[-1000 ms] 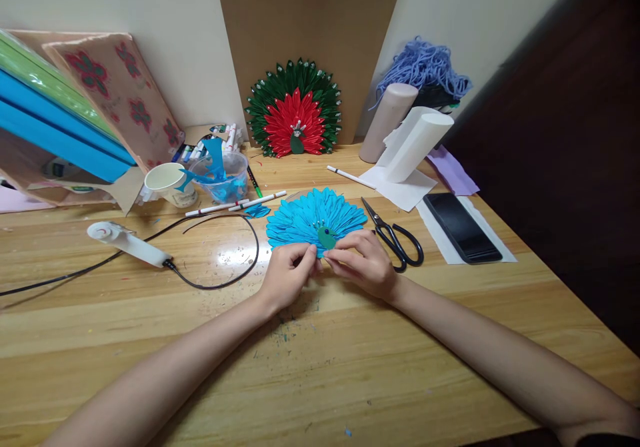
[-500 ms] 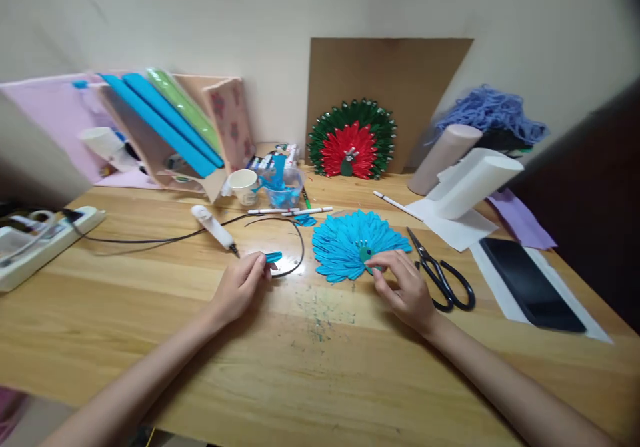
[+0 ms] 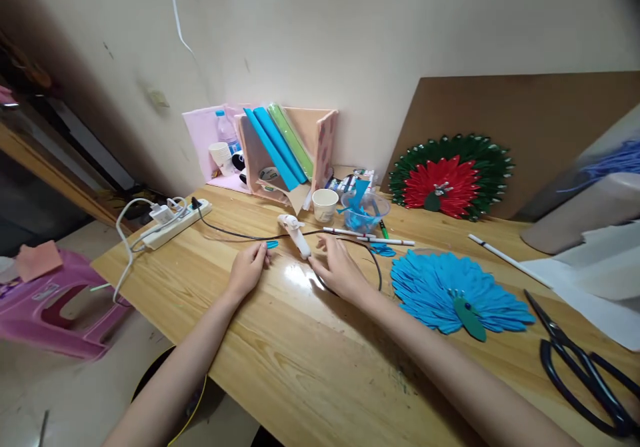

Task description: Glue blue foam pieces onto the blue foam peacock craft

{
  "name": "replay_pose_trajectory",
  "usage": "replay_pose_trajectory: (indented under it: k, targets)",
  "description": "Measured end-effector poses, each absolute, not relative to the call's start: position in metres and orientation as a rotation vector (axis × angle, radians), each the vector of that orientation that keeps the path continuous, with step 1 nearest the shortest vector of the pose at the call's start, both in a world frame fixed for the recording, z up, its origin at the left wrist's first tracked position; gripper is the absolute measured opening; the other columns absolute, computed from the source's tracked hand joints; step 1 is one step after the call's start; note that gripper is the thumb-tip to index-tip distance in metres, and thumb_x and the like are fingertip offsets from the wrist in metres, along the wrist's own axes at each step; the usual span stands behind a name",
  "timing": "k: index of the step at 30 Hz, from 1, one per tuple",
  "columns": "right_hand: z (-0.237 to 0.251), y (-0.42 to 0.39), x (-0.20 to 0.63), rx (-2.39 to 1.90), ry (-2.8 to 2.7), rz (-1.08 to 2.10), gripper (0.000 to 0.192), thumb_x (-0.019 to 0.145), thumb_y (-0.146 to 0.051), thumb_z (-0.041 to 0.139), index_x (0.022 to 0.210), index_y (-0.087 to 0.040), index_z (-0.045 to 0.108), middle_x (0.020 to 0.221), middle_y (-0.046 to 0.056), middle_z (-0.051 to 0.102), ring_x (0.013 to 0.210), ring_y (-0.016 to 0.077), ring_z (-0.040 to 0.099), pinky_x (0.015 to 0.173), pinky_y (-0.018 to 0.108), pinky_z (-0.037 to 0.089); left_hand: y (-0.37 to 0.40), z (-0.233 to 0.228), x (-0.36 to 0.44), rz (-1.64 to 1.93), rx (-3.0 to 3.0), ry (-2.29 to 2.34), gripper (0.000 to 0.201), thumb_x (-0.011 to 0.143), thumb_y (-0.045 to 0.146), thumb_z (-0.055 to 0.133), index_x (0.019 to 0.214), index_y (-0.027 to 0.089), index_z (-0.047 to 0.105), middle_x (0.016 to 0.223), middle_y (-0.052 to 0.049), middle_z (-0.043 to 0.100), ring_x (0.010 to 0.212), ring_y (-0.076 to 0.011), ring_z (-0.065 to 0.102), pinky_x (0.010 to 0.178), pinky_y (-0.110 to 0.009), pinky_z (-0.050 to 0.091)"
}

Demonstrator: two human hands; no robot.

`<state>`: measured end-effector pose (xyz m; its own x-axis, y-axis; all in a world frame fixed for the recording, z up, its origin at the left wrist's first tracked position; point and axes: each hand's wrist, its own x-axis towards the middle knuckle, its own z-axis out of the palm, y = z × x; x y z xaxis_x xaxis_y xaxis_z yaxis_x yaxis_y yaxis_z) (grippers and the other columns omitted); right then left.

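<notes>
Right hand [image 3: 341, 271] moved from blue peacock [image 3: 425, 288] to glue gun [image 3: 297, 235], loosely open, contact unclear, left hand [image 3: 247, 271] pinching blue petal [image 3: 272, 244]

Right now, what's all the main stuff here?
Wooden table: one, tan, centre
Petal-fan peacock: one, blue, table right
Cardboard sheet: one, brown, against wall
Jewelled peacock: one, red and green, against cardboard
Big scissors: one, black, lower right
Corded glue gun: one, white, mid-table
Plastic tub: one, clear, table back
Paper cup: one, white, beside tub
Thin sticks: three, white, on table
Slanted packs: three, blue and green, peach rack
Power strip: one, white, table left
Plastic stool: one, pink, floor
Small petal: one, blue, by glue gun
Left hand: one, holding petal
Right hand: one, beside glue gun
</notes>
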<state>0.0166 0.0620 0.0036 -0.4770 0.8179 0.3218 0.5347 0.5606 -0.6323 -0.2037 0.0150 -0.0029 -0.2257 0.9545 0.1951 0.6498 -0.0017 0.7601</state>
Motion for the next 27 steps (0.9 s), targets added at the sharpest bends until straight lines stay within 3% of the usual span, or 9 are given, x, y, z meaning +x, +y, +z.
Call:
replay_pose_trajectory:
  k: [2,4,8,13,18,27]
  targets:
    - [0.001,0.076,-0.013,-1.085,-2.189,0.631,0.054,0.08,-0.032,0.055,0.126,-0.008,0.039,0.114,0.018,0.054,0.106,0.0284,0.05,0.09,0.041,0.04,0.016,-0.004,-0.204,1.086,1.663,1.915,0.039,0.09,0.044,0.033,0.072,0.019,0.057,0.059,0.0,0.059,0.06,-0.0154,0.056,0.061,-0.025,0.04]
    - [-0.002,0.087,-0.033,-1.101,-2.167,0.715,0.05,0.079,-0.032,0.054,0.123,-0.009,0.043,0.112,0.018,0.057,0.103,0.029,0.052,0.086,0.04,0.041,0.017,-0.006,-0.204,1.08,1.658,1.924,0.039,0.09,0.043,0.033,0.072,0.019,0.058,0.059,0.001,0.059,0.061,-0.0153,0.057,0.062,-0.025,0.04]
    - [-0.009,0.094,-0.041,-1.114,-2.114,0.905,0.024,0.08,-0.029,0.049,0.096,-0.014,0.059,0.086,0.009,0.065,0.076,0.0225,0.058,0.068,0.031,0.041,0.019,-0.009,-0.205,1.076,1.639,1.939,0.039,0.091,0.042,0.032,0.076,0.019,0.059,0.06,0.0,0.061,0.064,-0.0157,0.059,0.065,-0.026,0.041]
    - [-0.013,0.077,-0.015,-1.04,-1.916,1.148,0.031,0.082,-0.042,0.048,0.086,-0.014,0.061,0.067,0.001,0.059,0.06,0.0149,0.053,0.058,0.025,0.039,0.022,-0.013,-0.206,1.101,1.594,1.948,0.039,0.092,0.041,0.032,0.08,0.019,0.061,0.062,0.0,0.062,0.07,-0.0164,0.06,0.069,-0.026,0.041]
    - [-0.013,0.062,0.003,-0.906,-1.72,1.487,0.035,0.081,-0.046,0.049,0.09,-0.013,0.059,0.061,-0.001,0.056,0.058,0.014,0.052,0.058,0.025,0.041,0.024,-0.016,-0.206,1.125,1.559,1.952,0.039,0.092,0.04,0.031,0.081,0.018,0.062,0.061,0.0,0.062,0.064,-0.0153,0.058,0.064,-0.026,0.041]
    - [-0.013,0.061,0.0,-0.932,-1.76,1.539,0.032,0.078,-0.045,0.049,0.082,-0.014,0.057,0.059,0.0,0.057,0.058,0.0148,0.053,0.059,0.027,0.042,0.023,-0.016,-0.206,1.145,1.571,1.9,0.038,0.092,0.04,0.032,0.085,0.018,0.062,0.058,0.002,0.06,0.055,-0.0125,0.054,0.057,-0.023,0.039]
